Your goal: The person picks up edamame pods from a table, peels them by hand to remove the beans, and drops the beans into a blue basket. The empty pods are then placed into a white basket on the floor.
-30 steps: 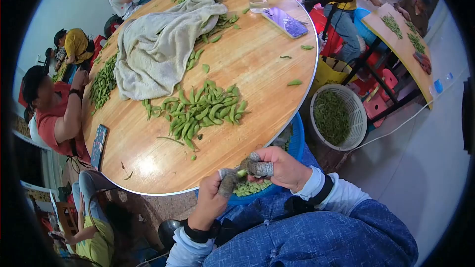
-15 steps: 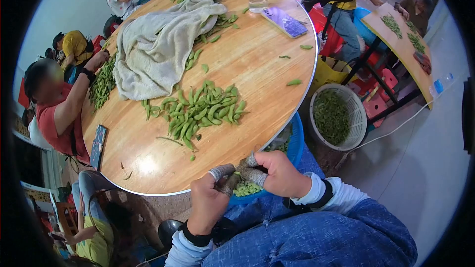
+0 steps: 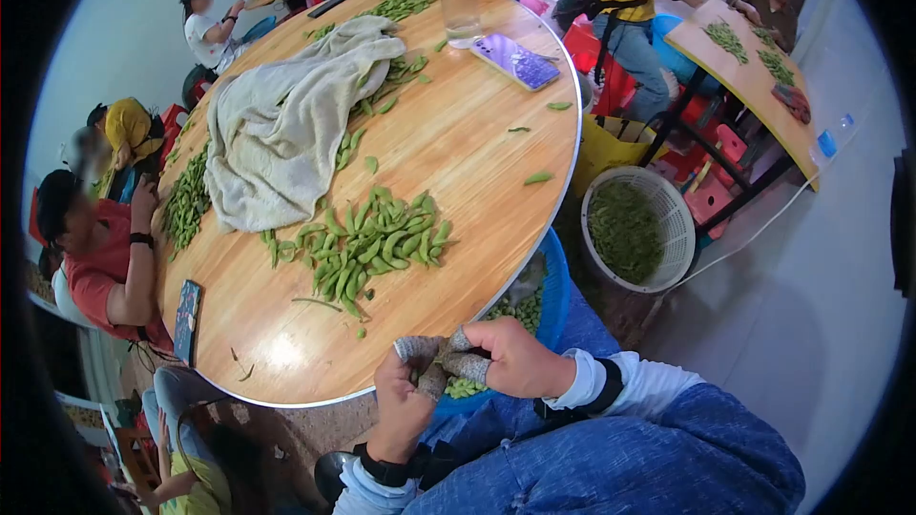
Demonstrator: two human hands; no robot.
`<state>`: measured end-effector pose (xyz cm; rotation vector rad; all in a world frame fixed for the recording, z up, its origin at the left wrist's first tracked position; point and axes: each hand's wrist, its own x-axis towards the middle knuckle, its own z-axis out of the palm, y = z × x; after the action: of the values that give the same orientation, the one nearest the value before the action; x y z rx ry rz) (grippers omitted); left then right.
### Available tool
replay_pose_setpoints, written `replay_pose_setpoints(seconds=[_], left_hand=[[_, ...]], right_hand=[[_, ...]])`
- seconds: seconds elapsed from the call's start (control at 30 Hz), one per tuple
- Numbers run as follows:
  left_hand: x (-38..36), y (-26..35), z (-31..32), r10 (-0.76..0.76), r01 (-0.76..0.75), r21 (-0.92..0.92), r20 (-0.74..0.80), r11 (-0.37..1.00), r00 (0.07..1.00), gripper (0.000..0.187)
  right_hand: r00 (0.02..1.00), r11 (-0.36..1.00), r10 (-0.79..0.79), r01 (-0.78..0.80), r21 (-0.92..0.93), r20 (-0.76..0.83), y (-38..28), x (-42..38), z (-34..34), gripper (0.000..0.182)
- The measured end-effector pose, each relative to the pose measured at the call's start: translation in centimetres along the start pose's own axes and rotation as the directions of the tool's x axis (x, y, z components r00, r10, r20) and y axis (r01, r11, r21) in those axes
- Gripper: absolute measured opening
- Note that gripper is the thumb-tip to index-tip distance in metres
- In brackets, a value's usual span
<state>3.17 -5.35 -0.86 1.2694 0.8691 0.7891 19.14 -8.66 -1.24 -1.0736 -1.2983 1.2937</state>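
My left hand (image 3: 403,391) and my right hand (image 3: 506,355) meet at the fingertips over a blue basin (image 3: 555,298) below the table edge. Grey coverings wrap the thumbs and forefingers. Both hands are closed in a pinch on what looks like an edamame pod (image 3: 442,360), mostly hidden by the fingers. Shelled green beans (image 3: 465,387) lie in the basin, partly behind my hands. Beyond them, a pile of edamame pods (image 3: 367,246) is spread on the round wooden table (image 3: 458,157).
A grey towel (image 3: 286,124) covers part of the pods. A purple phone (image 3: 515,61), a bottle (image 3: 459,5) and a dark patterned phone (image 3: 187,322) rest on the table. At right stands a white basket (image 3: 679,229) of greens. A person in red (image 3: 100,272) sits at left.
The view has shifted, so the table and basket appear farther left and lower. My hands stay pinched together over the basin. The left person's hand has lifted from the pods.
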Motion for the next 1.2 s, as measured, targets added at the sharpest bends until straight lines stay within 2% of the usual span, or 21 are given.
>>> replay_pose_setpoints(seconds=[0.13, 0.27, 0.3, 0.37, 0.4, 0.5, 0.6, 0.7, 0.8, 0.9, 1.0, 1.1, 1.2], left_hand=[[0.1, 0.0, 0.5, 0.004, -0.006, -0.109, -0.014, 0.994, 1.0, 0.03], [0.1, -1.1, 0.5, 0.051, -0.053, -0.2, -0.019, 0.978, 0.999, 0.031], [0.2, -1.2, 0.6, 0.058, -0.06, -0.211, -0.018, 0.976, 0.998, 0.031], [0.3, -1.5, 0.5, 0.049, -0.048, -0.257, -0.004, 0.965, 0.999, 0.032], [0.4, -1.5, 0.5, 0.047, -0.044, -0.28, 0.003, 0.959, 0.999, 0.032], [0.3, -1.1, 0.6, 0.032, -0.044, -0.268, -0.049, 0.962, 0.998, 0.038], [-0.3, -1.2, -0.1, 0.062, -0.078, -0.186, -0.091, 0.98, 0.994, 0.041], [-0.6, 0.1, -0.2, 0.016, -0.031, -0.138, -0.111, 0.99, 0.994, 0.042], [-0.6, 0.1, -0.6, 0.002, -0.021, -0.191, -0.095, 0.981, 0.996, 0.044], [-0.3, 0.7, -0.7, 0.06, -0.061, -0.065, -0.023, 0.996, 0.998, 0.029], [0.2, 1.1, -0.8, -0.098, 0.112, -0.072, 0.174, 0.991, 0.98, 0.025], [0.1, 2.3, -0.9, -0.245, 0.248, 0.028, 0.294, 0.968, 0.924, 0.034], [-0.1, 2.7, -0.5, -0.335, 0.382, -0.098, 0.316, 0.919, 0.888, 0.031]], right_hand=[[1.0, 1.0, 0.004, -0.004, 0.004, 0.004, -0.5, 0.0, -0.1, 0.008], [0.999, 0.988, 0.037, -0.038, 0.15, 0.011, -0.2, 0.1, -0.4, 0.007], [0.995, 0.973, 0.088, -0.096, 0.212, 0.046, -0.5, 0.2, -0.7, 0.008], [0.976, 0.922, 0.181, -0.211, 0.325, 0.121, -1.1, 0.4, -1.5, 0.008], [0.946, 0.891, 0.276, -0.318, 0.325, 0.17, -1.0, 0.5, -2.0, 0.01], [0.919, 0.717, 0.342, -0.389, 0.579, 0.194, -0.6, 0.5, -2.0, 0.014], [0.921, 0.686, 0.347, -0.378, 0.622, 0.176, -0.2, 0.5, -2.3, 0.016], [0.951, 0.836, 0.286, -0.309, 0.454, 0.119, -0.3, 0.7, -2.7, 0.014], [0.963, 0.917, 0.268, -0.261, 0.302, 0.017, -1.8, 0.7, -2.2, 0.011], [0.99, 0.97, 0.139, -0.129, 0.205, -0.036, -1.1, 0.5, -1.6, 0.01], [0.992, 0.973, 0.126, -0.127, 0.193, 0.014, -1.2, 0.5, -1.5, 0.01], [0.989, 0.96, 0.135, -0.144, 0.238, 0.055, -1.1, 0.6, -1.9, 0.009], [0.989, 0.958, 0.133, -0.145, 0.246, 0.063, -0.8, 0.6, -2.1, 0.01]])
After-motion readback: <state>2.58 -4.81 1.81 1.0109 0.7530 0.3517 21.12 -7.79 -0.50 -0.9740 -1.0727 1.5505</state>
